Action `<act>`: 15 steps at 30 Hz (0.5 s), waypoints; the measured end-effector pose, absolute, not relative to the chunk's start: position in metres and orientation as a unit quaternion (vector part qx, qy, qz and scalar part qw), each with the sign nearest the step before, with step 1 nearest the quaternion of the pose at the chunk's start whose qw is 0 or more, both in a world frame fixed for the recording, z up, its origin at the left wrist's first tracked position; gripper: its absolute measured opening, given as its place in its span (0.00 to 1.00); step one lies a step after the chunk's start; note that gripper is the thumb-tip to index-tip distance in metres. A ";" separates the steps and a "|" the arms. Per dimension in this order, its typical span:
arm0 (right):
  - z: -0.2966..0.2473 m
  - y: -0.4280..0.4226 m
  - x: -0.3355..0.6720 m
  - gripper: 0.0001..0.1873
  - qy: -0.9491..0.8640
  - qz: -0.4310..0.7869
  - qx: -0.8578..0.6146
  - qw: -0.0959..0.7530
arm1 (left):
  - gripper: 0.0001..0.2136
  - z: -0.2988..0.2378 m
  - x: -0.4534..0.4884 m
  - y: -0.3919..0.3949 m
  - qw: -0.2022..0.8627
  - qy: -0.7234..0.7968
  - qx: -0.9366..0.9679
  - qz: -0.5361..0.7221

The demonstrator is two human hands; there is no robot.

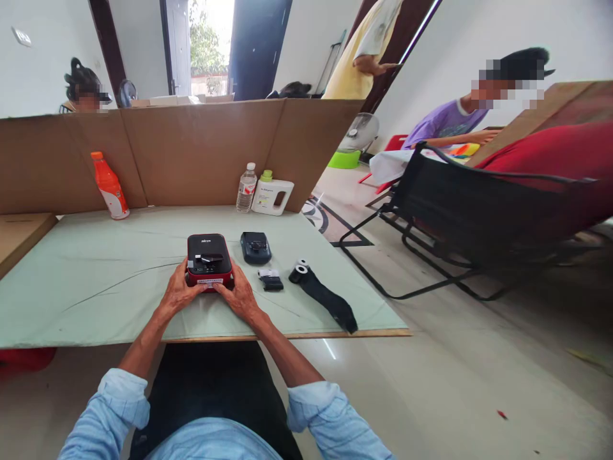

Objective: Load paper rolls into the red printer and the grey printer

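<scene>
A black-topped box-shaped device with red sides [209, 250] stands on the pale green cloth in front of me. My left hand [181, 291] grips its left side and near edge, while my right hand [238, 292] holds the right side. Both thumbs press at the white label strip along the front. On the device's top lies a small shiny black piece [209, 259]. Just right of it sits a smaller dark device [255, 248]. Nearer me lie a small black-and-white item [271, 280] and white-ended rolls [300, 271] with a long black strip [330, 299].
A cardboard screen [205, 160] closes the table's far side. Before it stand an orange bottle [110, 185], a clear water bottle [246, 188] and a white jug [272, 195]. A black folding chair [450, 198] is at right. Several people are beyond the table.
</scene>
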State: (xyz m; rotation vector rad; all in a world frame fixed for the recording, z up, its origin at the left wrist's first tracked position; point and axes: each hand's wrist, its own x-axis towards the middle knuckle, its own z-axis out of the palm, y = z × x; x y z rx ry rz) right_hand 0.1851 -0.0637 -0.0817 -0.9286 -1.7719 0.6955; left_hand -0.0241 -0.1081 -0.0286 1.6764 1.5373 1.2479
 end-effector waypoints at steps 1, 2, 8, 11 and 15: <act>-0.083 -0.064 0.185 0.43 -0.730 0.285 -0.384 0.488 | 0.39 -0.029 -0.028 -0.109 0.260 0.575 0.625 0.460; -0.084 -0.064 0.185 0.43 -0.731 0.284 -0.384 0.487 | 0.40 -0.028 -0.032 -0.111 0.246 0.580 0.628 0.456; -0.084 -0.063 0.184 0.45 -0.733 0.276 -0.391 0.483 | 0.31 -0.011 -0.043 -0.120 0.114 0.555 0.714 0.411; -0.083 -0.063 0.183 0.45 -0.734 0.272 -0.396 0.480 | 0.24 -0.006 -0.044 -0.121 0.059 0.540 0.741 0.394; -0.082 -0.064 0.183 0.46 -0.735 0.272 -0.395 0.479 | 0.22 -0.007 -0.046 -0.120 0.027 0.541 0.747 0.385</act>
